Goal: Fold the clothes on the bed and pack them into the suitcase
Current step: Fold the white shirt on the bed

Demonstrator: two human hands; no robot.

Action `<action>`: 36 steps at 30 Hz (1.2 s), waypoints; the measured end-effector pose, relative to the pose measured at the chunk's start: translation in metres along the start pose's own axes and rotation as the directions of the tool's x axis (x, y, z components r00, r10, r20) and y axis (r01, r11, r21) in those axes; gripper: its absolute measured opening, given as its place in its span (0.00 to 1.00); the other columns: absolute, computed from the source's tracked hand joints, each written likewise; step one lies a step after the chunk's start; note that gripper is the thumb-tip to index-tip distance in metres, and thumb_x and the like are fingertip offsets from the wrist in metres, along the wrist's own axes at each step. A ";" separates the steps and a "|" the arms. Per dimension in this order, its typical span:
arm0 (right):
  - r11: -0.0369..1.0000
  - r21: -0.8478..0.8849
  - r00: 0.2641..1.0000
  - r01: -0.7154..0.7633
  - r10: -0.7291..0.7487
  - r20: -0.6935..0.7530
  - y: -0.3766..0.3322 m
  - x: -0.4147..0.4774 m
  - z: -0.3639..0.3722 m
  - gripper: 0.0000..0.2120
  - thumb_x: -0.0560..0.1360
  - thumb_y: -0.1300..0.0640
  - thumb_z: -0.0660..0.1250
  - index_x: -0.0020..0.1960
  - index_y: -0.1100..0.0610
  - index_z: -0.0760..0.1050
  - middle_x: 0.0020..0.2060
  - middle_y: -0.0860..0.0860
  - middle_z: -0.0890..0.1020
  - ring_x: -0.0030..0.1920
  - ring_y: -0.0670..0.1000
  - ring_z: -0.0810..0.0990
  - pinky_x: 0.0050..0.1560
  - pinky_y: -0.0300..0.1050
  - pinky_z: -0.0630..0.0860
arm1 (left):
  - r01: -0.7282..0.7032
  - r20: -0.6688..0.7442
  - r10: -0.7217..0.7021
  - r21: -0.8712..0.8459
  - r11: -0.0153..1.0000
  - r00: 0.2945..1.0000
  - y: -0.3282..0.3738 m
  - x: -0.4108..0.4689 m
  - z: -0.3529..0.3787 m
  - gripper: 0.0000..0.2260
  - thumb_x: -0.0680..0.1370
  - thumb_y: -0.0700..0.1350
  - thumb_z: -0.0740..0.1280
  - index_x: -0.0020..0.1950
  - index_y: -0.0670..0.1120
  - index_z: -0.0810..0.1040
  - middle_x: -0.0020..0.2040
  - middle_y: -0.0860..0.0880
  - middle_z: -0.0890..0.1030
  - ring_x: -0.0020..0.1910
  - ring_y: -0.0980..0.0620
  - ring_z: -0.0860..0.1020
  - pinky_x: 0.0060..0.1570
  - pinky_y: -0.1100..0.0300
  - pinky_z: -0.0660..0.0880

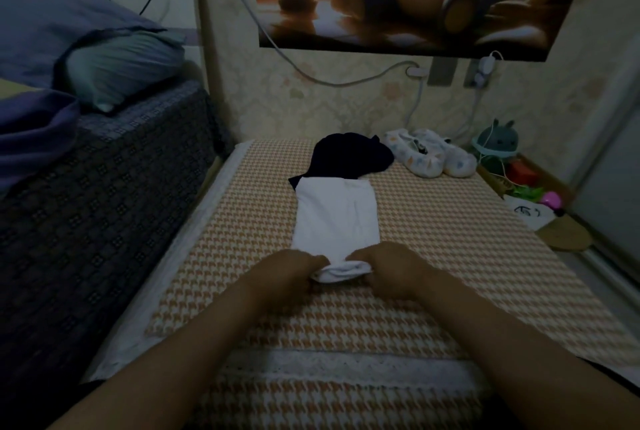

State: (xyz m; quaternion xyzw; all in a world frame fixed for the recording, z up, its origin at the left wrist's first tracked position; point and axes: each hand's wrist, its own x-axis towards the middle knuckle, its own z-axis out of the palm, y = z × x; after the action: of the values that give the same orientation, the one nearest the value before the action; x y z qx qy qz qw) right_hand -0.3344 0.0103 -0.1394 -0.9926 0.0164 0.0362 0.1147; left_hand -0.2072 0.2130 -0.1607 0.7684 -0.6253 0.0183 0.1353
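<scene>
Hands both sit on the near end of the long white cloth strip (336, 211), a garment folded narrow and lying flat on the orange-and-white houndstooth bed cover (450, 239). The left hand (294, 268) grips the left corner of that end and the right hand (388, 265) grips the right corner. Fingers are curled round a thick bunched edge (332, 272), with the hands close together, nearly meeting across it. Light is dim, so can't say for sure whether that edge is a roll or a plain fold. Key geometry: the strip's long axis runs straight away from the person, near end at the hands, far end touching or slightly overlapping the crumpled black fabric garment (349, 155) just beyond it. Both hands are equally near and symmetric about the axis. Judging by that, the next move goes along the axis, away from the body: roll or carry the near end toward the far end, corners kept level so the strip doesn't skew. Right of the strip's far end, apart from it, is a pair of white patterned soft shoes (433, 155). Suitcase not in view; black garment looks unfolded.
</scene>
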 end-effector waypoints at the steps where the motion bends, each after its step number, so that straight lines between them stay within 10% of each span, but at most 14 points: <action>1: 0.999 0.049 1.000 0.016 -0.016 -0.016 -0.002 -0.002 -0.009 0.25 0.75 0.42 0.52 0.52 0.57 0.80 0.48 0.53 0.82 0.48 0.54 0.79 0.53 0.51 0.74 | 0.036 -0.044 -0.038 -0.037 0.999 0.998 0.003 0.003 -0.009 0.09 0.74 0.39 0.65 0.52 0.45 0.78 0.45 0.44 0.81 0.42 0.43 0.79 0.35 0.59 0.70; 4: 0.952 0.304 0.999 0.032 -0.017 -0.052 0.007 -0.011 -0.028 0.14 0.73 0.49 0.63 0.34 0.57 0.70 0.30 0.50 0.72 0.32 0.50 0.70 0.35 0.46 0.66 | 0.167 0.046 -0.161 -0.282 0.945 0.986 0.011 0.008 -0.043 0.06 0.72 0.45 0.64 0.46 0.54 0.76 0.40 0.55 0.78 0.38 0.54 0.76 0.35 0.59 0.70; 9: 0.871 0.488 0.960 -0.067 0.188 -0.205 0.024 -0.002 -0.033 0.16 0.72 0.49 0.66 0.34 0.62 0.73 0.29 0.50 0.73 0.30 0.48 0.72 0.32 0.43 0.67 | 0.269 -0.071 -0.346 -0.494 0.827 0.936 -0.005 0.015 -0.056 0.08 0.73 0.47 0.65 0.50 0.54 0.78 0.45 0.55 0.79 0.43 0.59 0.77 0.40 0.61 0.72; 13: 0.841 0.521 0.888 -0.147 0.343 -0.304 0.035 0.015 -0.015 0.18 0.76 0.53 0.66 0.28 0.49 0.71 0.28 0.46 0.75 0.31 0.43 0.73 0.31 0.40 0.65 | 0.352 -0.280 -0.436 -0.304 0.885 0.855 -0.009 0.039 -0.026 0.16 0.78 0.42 0.65 0.66 0.48 0.73 0.59 0.45 0.77 0.52 0.50 0.76 0.51 0.58 0.72; 16: 0.838 0.494 0.881 -0.230 0.396 -0.261 0.044 0.025 0.007 0.16 0.78 0.51 0.64 0.32 0.50 0.73 0.34 0.48 0.78 0.37 0.49 0.76 0.36 0.43 0.67 | 0.111 -0.380 -0.117 -0.038 0.993 0.918 0.007 0.052 -0.008 0.18 0.77 0.47 0.58 0.63 0.44 0.78 0.62 0.44 0.78 0.60 0.47 0.74 0.59 0.50 0.71; 18: 0.841 0.455 0.855 -0.291 0.443 -0.272 0.045 0.031 0.018 0.14 0.79 0.48 0.61 0.41 0.55 0.78 0.42 0.54 0.81 0.44 0.54 0.79 0.41 0.43 0.69 | -0.015 -0.237 0.015 0.001 1.000 0.971 0.020 0.054 0.008 0.19 0.79 0.51 0.55 0.63 0.46 0.79 0.64 0.44 0.78 0.63 0.47 0.74 0.60 0.48 0.72; 21: 0.842 0.380 0.793 -0.384 0.512 -0.332 0.042 0.035 0.023 0.18 0.80 0.46 0.59 0.62 0.57 0.74 0.55 0.54 0.80 0.54 0.56 0.78 0.50 0.46 0.72 | 0.179 0.078 -0.181 0.030 0.983 0.980 0.026 0.046 0.029 0.23 0.83 0.59 0.48 0.78 0.57 0.56 0.79 0.52 0.53 0.78 0.51 0.49 0.74 0.43 0.49; 26: 0.998 -0.037 0.743 -0.054 0.016 -0.669 0.033 0.036 0.017 0.16 0.76 0.56 0.57 0.59 0.57 0.77 0.52 0.55 0.79 0.50 0.56 0.78 0.51 0.53 0.76 | 0.251 0.154 -0.238 -0.066 0.966 0.959 0.014 0.049 0.031 0.30 0.81 0.62 0.48 0.79 0.53 0.42 0.79 0.55 0.40 0.76 0.58 0.38 0.75 0.48 0.38; 31: 0.996 0.091 0.989 0.022 -0.009 -0.145 0.018 0.015 0.020 0.31 0.79 0.39 0.55 0.77 0.52 0.59 0.75 0.50 0.64 0.73 0.50 0.63 0.73 0.43 0.58 | 0.357 0.195 -0.329 -0.126 0.926 0.924 -0.004 0.037 0.023 0.43 0.74 0.72 0.50 0.79 0.50 0.39 0.78 0.54 0.41 0.77 0.56 0.43 0.74 0.61 0.42; 36: 0.999 0.031 0.999 -0.016 0.015 0.048 0.028 0.005 0.016 0.49 0.69 0.33 0.63 0.79 0.48 0.40 0.78 0.45 0.46 0.78 0.47 0.48 0.75 0.42 0.49 | 0.142 0.026 -0.145 0.090 0.986 0.989 -0.022 0.010 0.002 0.48 0.67 0.76 0.57 0.79 0.50 0.51 0.79 0.51 0.51 0.76 0.54 0.53 0.74 0.55 0.53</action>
State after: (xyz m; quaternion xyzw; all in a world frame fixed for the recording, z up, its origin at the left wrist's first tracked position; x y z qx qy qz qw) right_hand -0.3321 -0.0137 -0.1620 -0.9894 0.0219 0.0604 0.1304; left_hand -0.1844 0.2071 -0.1652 0.8168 -0.5690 0.0235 0.0921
